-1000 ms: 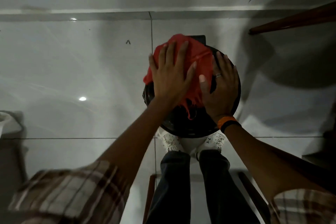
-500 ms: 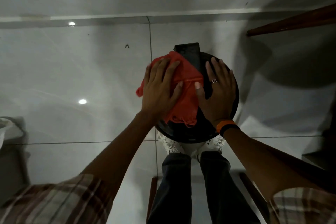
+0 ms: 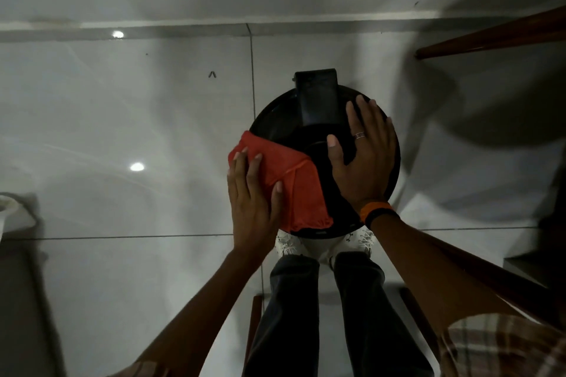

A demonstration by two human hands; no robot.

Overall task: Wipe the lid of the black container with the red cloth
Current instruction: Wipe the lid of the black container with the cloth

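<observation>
Cloth (image 3: 291, 184) on the lid's (image 3: 281, 119) left edge — wiping underway.
We press our left hand (image 3: 251, 208) flat on the cloth, fingers spread rather than gripping, while our right hand (image 3: 364, 159) lies open on the lid to steady it. Best to keep even pressure and sweep past the rim — working round the dark flap (image 3: 318, 98) at the far side. Container body is hidden beneath the lid; dim light hides any dirt.

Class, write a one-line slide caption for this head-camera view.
Left hand presses a red cloth on the black lid's near-left edge; right hand lies flat on it.
</observation>
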